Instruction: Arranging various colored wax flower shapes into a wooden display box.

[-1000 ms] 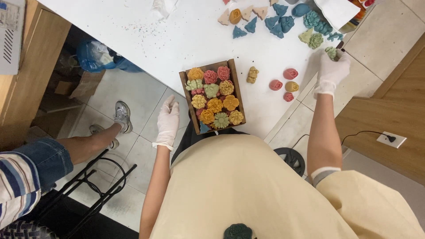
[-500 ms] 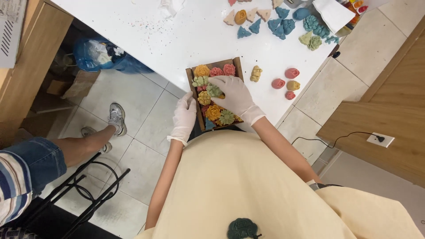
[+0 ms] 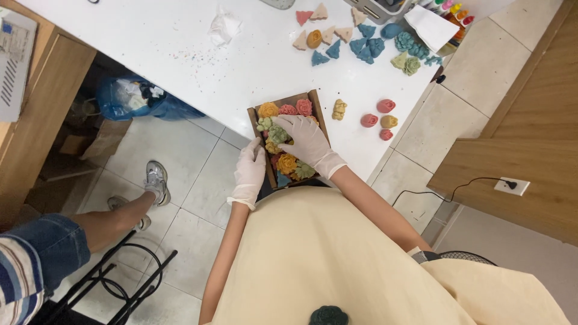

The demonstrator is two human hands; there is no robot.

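Evidently small moulded flowers in wooden tray [image 3: 320, 109] looking light, brittle: right hand [image 3: 308, 139] resting spread on them, gripping nothing; left hand [image 3: 251, 168] steadying tray's near-left edge, fingers flat.

A flower-filled tray [image 3: 313, 98] is set at the near edge of the table [image 3: 180, 54], with loose moulded pieces [image 3: 378, 119] laid right of it and more pieces [image 3: 355, 42] scattered behind.

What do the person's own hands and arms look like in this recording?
Both hands wear thin white disposable gloves that end just past the wrist: left hand, right hand. The forearms are bare, with no sleeves reaching them. A pale yellow apron covers the body. A dark band with a light edge sits near the right elbow.
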